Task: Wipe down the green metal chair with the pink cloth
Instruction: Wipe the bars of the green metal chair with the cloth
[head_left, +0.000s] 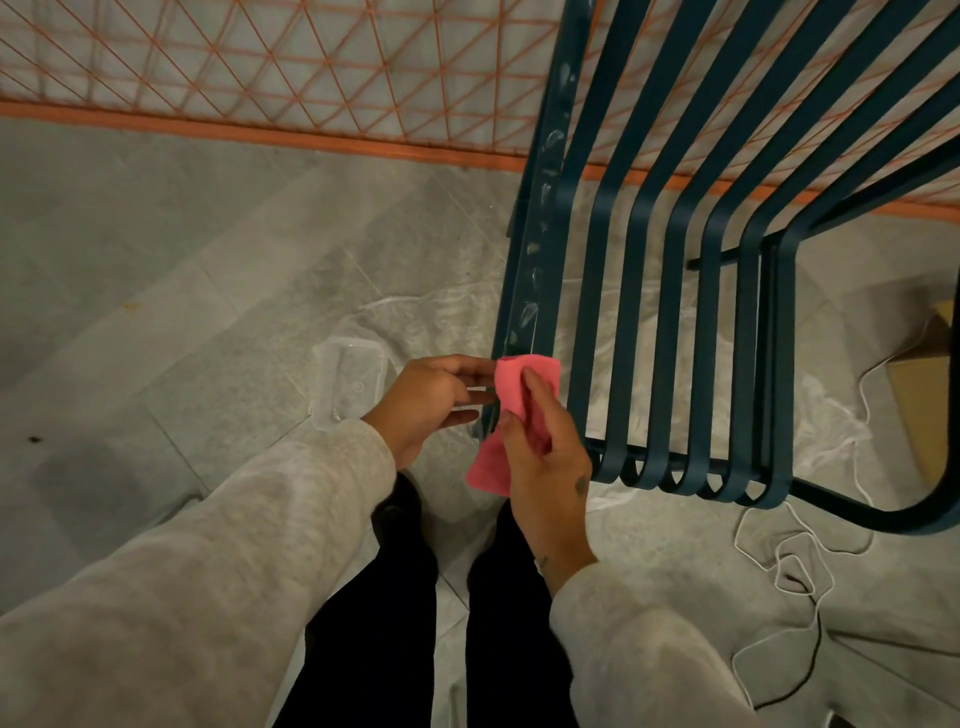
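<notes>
Grey sleeves (249, 571) cover both your arms at the near edge, and between them your black trousers (395, 623) go down to the pale tiled floor (130, 312).

Your right hand (545, 457) grips the pink cloth (511, 410): the fingers are curled round it and the thumb lies on its upper part. The cloth is folded over the near end of the left side rail of the green metal chair (545, 208), and its lower part hangs below your palm.

Your left hand (431, 400) is just left of the cloth. Its fingers are spread and nearly straight, and the tips reach the left edge of the cloth. This hand holds nothing.

On the floor, left of your left hand, lies a clear plastic container (348, 384). To the right, a thin white cord (779, 561) lies in loose loops near the curved chair leg.

The chair stands right of centre. Its dark slats run away from you and then bend upward, and its left rail carries pale smears. A thin plastic sheet (665, 364) is under the seat. A piece of cardboard (930, 410) lies at the right edge.

Farthest from you, an orange wire-mesh fence (260, 78) crosses the whole scene behind the chair.
</notes>
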